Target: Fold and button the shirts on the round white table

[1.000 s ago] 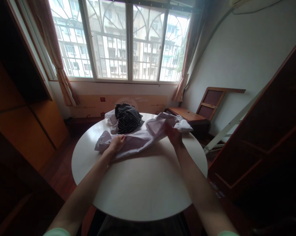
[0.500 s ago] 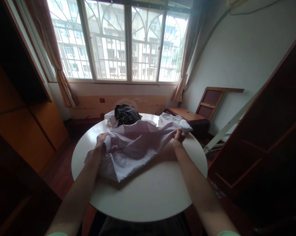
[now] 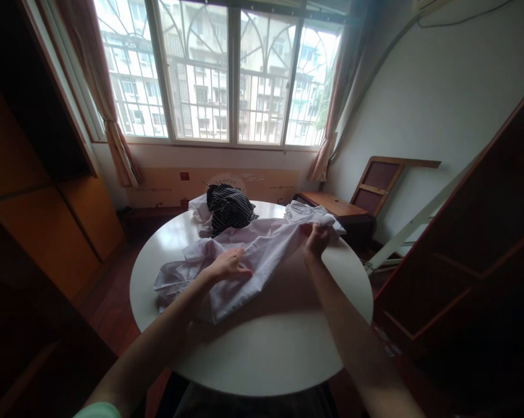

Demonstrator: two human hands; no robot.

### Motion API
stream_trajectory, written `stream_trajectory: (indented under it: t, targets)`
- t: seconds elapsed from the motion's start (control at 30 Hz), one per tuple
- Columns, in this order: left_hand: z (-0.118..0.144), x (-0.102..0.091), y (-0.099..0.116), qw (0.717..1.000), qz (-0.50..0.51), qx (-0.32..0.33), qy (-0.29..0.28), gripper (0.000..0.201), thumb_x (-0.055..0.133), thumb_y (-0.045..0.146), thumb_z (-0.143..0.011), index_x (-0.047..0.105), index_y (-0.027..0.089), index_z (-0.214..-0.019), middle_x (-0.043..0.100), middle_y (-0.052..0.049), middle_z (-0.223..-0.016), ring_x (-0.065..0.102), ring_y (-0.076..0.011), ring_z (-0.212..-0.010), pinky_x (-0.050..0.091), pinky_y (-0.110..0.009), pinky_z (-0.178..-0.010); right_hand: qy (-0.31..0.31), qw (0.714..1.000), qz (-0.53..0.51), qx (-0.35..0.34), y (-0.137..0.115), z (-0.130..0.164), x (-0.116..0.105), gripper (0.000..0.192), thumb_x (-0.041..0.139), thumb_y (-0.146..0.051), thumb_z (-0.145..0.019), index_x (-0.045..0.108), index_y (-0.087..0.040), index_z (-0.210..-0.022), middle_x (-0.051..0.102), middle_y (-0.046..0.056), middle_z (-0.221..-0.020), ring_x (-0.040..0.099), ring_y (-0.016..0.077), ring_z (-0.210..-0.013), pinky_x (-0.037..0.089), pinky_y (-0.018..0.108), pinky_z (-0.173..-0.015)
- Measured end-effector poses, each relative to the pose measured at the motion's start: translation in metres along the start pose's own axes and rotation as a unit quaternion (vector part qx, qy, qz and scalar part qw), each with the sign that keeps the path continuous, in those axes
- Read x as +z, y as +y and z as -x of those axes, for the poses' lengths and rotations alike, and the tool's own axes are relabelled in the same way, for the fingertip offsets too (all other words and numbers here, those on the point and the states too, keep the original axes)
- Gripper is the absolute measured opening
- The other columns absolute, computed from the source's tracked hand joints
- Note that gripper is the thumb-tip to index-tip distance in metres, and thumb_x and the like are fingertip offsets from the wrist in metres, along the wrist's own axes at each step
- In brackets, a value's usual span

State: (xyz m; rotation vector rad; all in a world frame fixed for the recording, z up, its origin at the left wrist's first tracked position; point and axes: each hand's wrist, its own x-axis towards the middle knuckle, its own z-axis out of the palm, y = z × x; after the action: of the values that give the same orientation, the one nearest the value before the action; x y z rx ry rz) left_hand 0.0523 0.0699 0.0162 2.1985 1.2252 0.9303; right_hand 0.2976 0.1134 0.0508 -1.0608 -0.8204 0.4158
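Round white counter (image 3: 266,354) carries a pale garment (image 3: 268,255). Right grip (image 3: 317,239) pinches its right end; left grip (image 3: 229,264) lies loosely spread over its middle.

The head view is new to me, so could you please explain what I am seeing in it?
There is no machine here: a person works bare-handed, and a camera worn on their head looks forward and down. On the round white table lie a black striped cloth, more white fabric beside it, and a white pile towards the right. The right hand grips the large white cloth in front, while the left hand is spread over its middle.
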Motion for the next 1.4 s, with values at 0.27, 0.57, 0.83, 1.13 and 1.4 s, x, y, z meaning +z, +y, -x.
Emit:
stream_trajectory:
  t: [0.27,0.57,0.83,1.13,1.4]
  targets:
    - [0.009,-0.059,0.013,0.969,0.168,0.045,-0.177,0.023,0.078,0.03,-0.045,0.063,0.018,-0.057,0.054,0.002,-0.046,0.048,-0.0147,-0.042,0.039,-0.026,-0.041,0.099,0.983,-0.033,-0.149,-0.055,0.021,0.001,0.022,0.04,-0.041,-0.083,0.043,-0.02,-0.087,0.06,0.002,-0.072,0.062,0.0179,-0.068,0.05,0.036,-0.071]
    - [-0.04,-0.119,0.021,0.926,-0.043,-0.015,0.375,0.01,0.064,0.013,-0.063,0.06,0.018,-0.072,0.056,-0.008,-0.085,0.05,-0.0283,-0.098,0.04,-0.038,-0.083,-0.153,0.976,-0.047,-0.148,-0.035,-0.005,0.003,0.036,0.056,-0.031,-0.072,0.046,-0.02,-0.106,0.06,0.007,-0.105,0.056,0.0175,-0.102,0.044,0.037,-0.089]
    - [-0.032,-0.046,-0.016,0.972,-0.122,-0.009,0.199,0.045,0.07,0.035,-0.061,0.055,0.017,-0.099,0.055,-0.013,-0.109,0.043,-0.032,-0.11,0.03,-0.039,-0.095,-0.273,0.917,0.291,0.01,0.024,-0.012,-0.009,0.024,0.073,-0.023,-0.053,0.059,-0.016,-0.072,0.063,0.007,-0.08,0.057,0.0237,-0.09,0.043,0.035,-0.082]
    - [-0.013,-0.015,-0.031,0.957,-0.284,-0.038,-0.037,0.027,0.044,0.023,-0.078,0.06,0.021,-0.101,0.059,-0.006,-0.104,0.052,-0.02,-0.096,0.038,-0.028,-0.083,-0.347,0.76,0.55,0.008,0.029,-0.012,-0.026,0.023,0.062,-0.034,-0.069,0.064,-0.016,-0.082,0.066,0.008,-0.086,0.06,0.0232,-0.083,0.042,0.027,-0.069]
    - [-0.016,-0.026,-0.023,0.985,-0.134,-0.068,-0.089,0.02,0.045,0.014,-0.066,0.064,0.021,-0.066,0.062,0.001,-0.071,0.054,-0.0137,-0.071,0.039,-0.021,-0.065,-0.267,0.835,0.456,-0.156,0.024,0.003,-0.005,0.02,0.047,-0.022,-0.08,0.064,-0.015,-0.088,0.066,0.008,-0.09,0.059,0.0181,-0.085,0.041,0.026,-0.077]
